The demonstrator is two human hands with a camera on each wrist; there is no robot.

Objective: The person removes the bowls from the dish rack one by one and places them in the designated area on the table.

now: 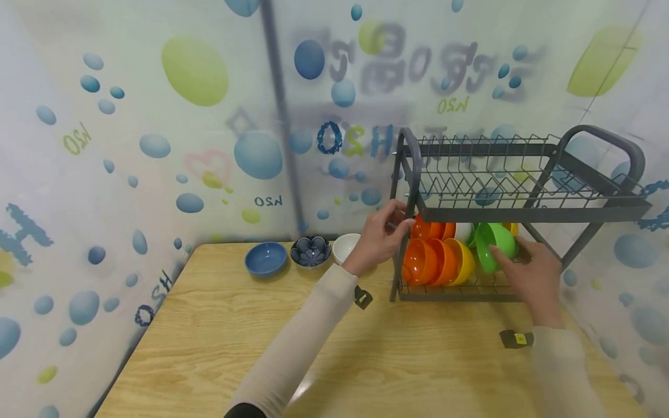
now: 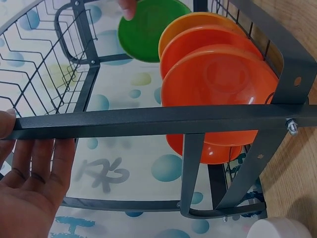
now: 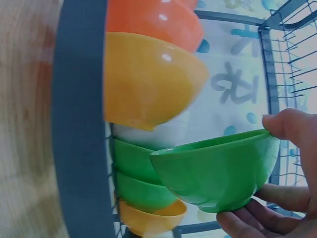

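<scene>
My right hand (image 1: 538, 280) holds a green bowl (image 3: 220, 171) in the lower tier of a two-tier dish rack (image 1: 522, 215), thumb at the rim and fingers by the base. The bowl is tilted on its side in the head view. My left hand (image 1: 377, 241) grips the rack's left upright, thumb on one side and fingers on the other in the left wrist view. Left of the green bowl, orange bowls (image 2: 220, 84) and a yellow bowl (image 3: 153, 79) stand on edge in a row. Behind are more green bowls (image 3: 143, 183), partly hidden.
A blue bowl (image 1: 266, 259), a dark flower-shaped bowl (image 1: 310, 253) and a white bowl (image 1: 345, 247) stand along the back of the wooden table (image 1: 209, 325), left of the rack. The rack's upper wire tier (image 1: 481, 174) overhangs the lower bowls. A patterned wall (image 1: 157, 186) stands behind.
</scene>
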